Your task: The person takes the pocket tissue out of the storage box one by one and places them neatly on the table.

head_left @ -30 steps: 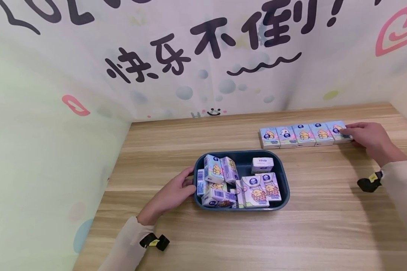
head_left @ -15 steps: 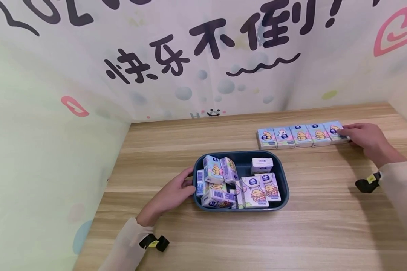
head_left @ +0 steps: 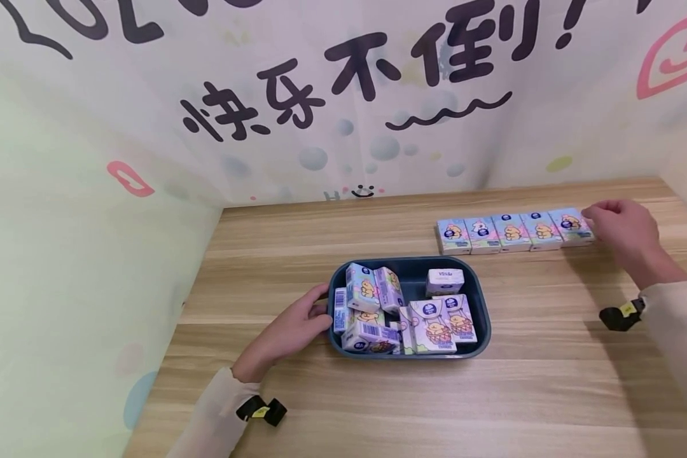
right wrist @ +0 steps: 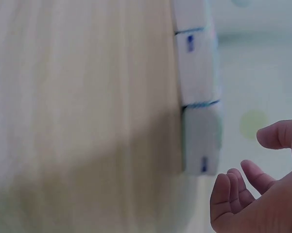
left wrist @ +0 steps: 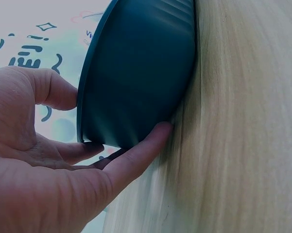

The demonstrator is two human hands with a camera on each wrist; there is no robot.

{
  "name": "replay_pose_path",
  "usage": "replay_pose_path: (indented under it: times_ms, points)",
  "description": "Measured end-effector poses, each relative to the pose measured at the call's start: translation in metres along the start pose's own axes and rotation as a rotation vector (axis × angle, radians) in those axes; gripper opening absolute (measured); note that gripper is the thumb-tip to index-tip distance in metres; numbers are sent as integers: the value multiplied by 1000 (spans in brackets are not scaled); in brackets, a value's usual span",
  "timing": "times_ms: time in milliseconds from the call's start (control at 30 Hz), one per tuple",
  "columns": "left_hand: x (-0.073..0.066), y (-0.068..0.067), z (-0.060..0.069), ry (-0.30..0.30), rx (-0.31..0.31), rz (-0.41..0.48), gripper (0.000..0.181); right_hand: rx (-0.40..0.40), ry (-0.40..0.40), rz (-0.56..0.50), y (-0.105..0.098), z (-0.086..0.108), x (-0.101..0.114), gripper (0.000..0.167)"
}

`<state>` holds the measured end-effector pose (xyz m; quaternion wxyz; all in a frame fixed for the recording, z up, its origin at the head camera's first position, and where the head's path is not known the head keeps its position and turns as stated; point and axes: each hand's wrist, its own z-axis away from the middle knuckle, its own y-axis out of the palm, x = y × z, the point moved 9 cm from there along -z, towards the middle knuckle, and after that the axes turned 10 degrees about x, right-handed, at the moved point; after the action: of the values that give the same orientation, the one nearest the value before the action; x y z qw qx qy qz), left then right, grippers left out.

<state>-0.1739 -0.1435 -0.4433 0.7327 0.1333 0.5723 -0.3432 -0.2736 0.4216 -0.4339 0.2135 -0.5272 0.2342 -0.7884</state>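
My left hand holds the left end of a dark blue plastic tray. In the left wrist view, the thumb of that hand meets the tray rim and the other fingers lie along its outer wall. Small tissue packs lie jumbled inside the tray. Behind it to the right, several blue-and-pink tissue packs lie flat in a side-by-side row. My right hand is just past the row's right end, beside the last pack. In the right wrist view, this hand shows thumb and fingers apart, holding nothing.
Everything rests on a wood-grain table. A white printed cloth with large black characters hangs along the back edge. A pale wall panel borders the left side. Black camera straps sit at the wrists.
My right hand has let go of the last pack in the row and risen slightly away from it. The pack stays at the row's end. My left hand and the tray hold still.
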Motion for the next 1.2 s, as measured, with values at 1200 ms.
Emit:
replay_pose_path:
  times_ms: [1200]
  points:
    - [1, 0, 0, 3, -5, -13, 70, 257, -643, 402, 177, 125, 214, 22]
